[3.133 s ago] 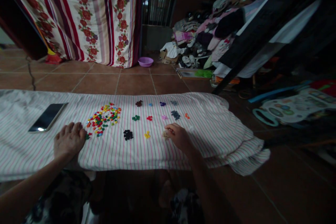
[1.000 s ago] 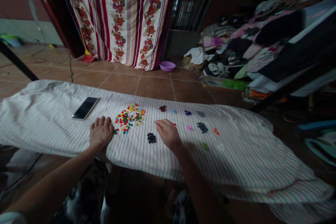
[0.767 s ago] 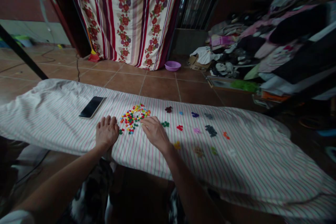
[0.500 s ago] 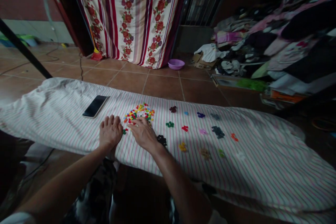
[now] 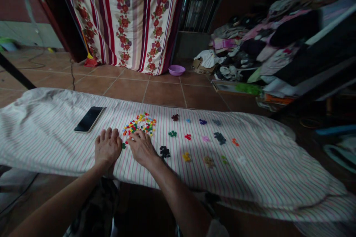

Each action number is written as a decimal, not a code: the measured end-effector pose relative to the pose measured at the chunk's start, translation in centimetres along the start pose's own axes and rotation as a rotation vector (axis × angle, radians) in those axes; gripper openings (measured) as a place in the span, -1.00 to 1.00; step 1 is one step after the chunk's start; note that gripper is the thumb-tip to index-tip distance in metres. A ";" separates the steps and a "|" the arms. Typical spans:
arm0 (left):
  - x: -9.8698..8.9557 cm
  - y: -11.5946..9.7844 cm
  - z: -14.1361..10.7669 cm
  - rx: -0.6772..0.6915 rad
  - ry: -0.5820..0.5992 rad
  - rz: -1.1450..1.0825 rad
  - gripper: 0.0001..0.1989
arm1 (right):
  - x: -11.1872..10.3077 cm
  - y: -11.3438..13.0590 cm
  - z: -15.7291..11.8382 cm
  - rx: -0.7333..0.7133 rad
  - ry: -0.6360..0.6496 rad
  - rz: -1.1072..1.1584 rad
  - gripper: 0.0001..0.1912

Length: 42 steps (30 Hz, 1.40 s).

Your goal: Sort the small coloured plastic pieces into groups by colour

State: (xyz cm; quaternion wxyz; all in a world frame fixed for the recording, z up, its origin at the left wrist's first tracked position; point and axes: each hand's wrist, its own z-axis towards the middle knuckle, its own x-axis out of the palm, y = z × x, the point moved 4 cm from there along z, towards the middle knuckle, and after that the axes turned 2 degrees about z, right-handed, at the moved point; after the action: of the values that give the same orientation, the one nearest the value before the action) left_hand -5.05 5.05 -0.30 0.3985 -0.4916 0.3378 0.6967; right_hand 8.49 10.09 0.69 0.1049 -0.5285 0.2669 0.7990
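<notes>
My left hand [image 5: 108, 147] lies flat on the striped cloth, fingers stretched out, holding nothing. A few dark green pieces [image 5: 124, 146] sit beside its fingers. My right hand [image 5: 141, 149] reaches over the near edge of a mixed pile of small colourful plastic pieces [image 5: 141, 121]. Its fingers are bent and slightly apart, and a red piece [image 5: 127, 142] is by the tips. Sorted heaps lie to the right, among them black pieces [image 5: 164, 152], green pieces [image 5: 172, 133], red pieces [image 5: 188, 137], yellow pieces [image 5: 186, 156] and dark grey pieces [image 5: 220, 138].
A smartphone [image 5: 89, 119] lies left of the pile. The striped cloth [image 5: 250, 189] covers the low work surface. Beyond it, a purple basin [image 5: 177, 70] stands on the tiled floor before a floral curtain [image 5: 136, 18]. Heaped clothes [image 5: 250, 44] fill the back right.
The camera view has shifted, so the scene sits further left. My right hand has moved slightly toward the pile's near left edge, close to the red piece. My left hand stays flat.
</notes>
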 end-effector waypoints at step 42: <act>-1.0 0.0 0.0 -0.018 0.112 -0.173 -0.50 | -17.9 -23.5 -22.4 1.031 -0.944 0.055 -0.63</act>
State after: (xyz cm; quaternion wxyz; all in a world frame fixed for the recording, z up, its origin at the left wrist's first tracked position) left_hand -4.88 4.84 0.67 0.4333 -0.5606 0.3098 0.6341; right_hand 44.23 19.79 2.69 0.4269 -0.0007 0.5509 0.7171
